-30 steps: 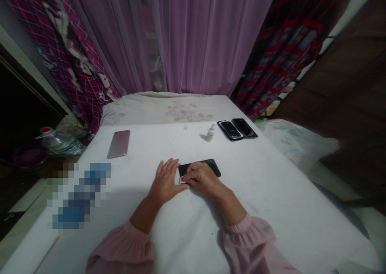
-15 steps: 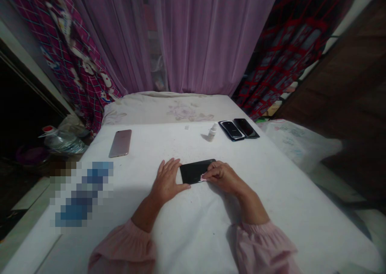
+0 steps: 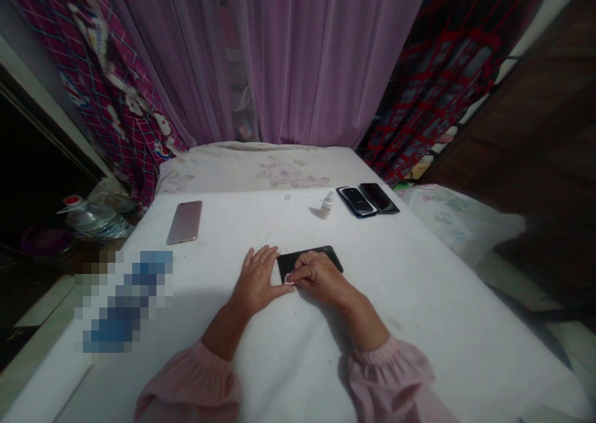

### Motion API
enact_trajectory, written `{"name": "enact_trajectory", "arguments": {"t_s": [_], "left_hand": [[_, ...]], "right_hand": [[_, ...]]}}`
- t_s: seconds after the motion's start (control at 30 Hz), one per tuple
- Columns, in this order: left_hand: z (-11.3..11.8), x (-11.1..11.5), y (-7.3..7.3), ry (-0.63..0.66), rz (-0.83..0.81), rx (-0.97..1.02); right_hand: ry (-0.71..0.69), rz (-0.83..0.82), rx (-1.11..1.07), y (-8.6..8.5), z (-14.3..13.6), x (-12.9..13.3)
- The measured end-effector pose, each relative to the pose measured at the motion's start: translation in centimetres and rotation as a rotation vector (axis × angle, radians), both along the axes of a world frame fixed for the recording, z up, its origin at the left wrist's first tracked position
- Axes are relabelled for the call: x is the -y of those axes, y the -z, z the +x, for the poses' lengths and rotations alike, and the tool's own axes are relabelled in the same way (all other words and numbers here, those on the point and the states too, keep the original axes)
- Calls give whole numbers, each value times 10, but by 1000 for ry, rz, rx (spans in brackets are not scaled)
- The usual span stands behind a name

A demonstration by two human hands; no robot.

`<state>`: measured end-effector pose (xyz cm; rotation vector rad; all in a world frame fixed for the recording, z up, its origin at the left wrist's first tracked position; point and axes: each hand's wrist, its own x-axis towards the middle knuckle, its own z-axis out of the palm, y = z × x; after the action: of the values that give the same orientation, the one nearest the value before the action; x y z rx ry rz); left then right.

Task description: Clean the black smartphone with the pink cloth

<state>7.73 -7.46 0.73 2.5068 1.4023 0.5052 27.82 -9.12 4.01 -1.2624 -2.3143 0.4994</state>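
A black smartphone [image 3: 328, 255] lies flat on the white-covered table, slightly slanted. My left hand [image 3: 256, 280] braces its left end, with the thumb at the near corner and the fingertips at the far corner. Over the phone, my right hand [image 3: 319, 277] pinches a small folded white wipe [image 3: 289, 279] and presses it on the surface near the lower left corner. The hand covers the middle of the phone. Beyond them stands a small white bottle [image 3: 326, 205].
A rose-gold phone [image 3: 185, 222] lies at the left. Several dark phones [image 3: 357, 200] rest together at the back right. A blurred-out blue patch [image 3: 128, 302] covers something on the left edge. A tiny pale square [image 3: 287, 197] lies near the back.
My right hand has slid left along the phone with the wipe, from its right half to its lower left corner. My left hand has stayed in place.
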Motion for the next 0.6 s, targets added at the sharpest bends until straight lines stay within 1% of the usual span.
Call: {"name": "enact_trajectory", "arguments": {"t_s": [0.17,0.23,0.3,0.37,0.4,0.6], "left_hand": [[-1,0,-1,6,-14,5],[-1,1,-1,4,-19,4],[-1,2,-1,-1,-17,5],[-1,3,-3,-2,-16,7],[-1,4,-4,4,-19,6],[-2,9,-13,86,-54,13]], "right_hand": [[138,-10,-24,9,49,2],[239,-15,-39,11,65,2],[383,-28,-87,14,75,1],[479,-34,-120,16,78,1],[501,-34,-125,17,77,1],[550,-6,-109,24,70,0]]}}
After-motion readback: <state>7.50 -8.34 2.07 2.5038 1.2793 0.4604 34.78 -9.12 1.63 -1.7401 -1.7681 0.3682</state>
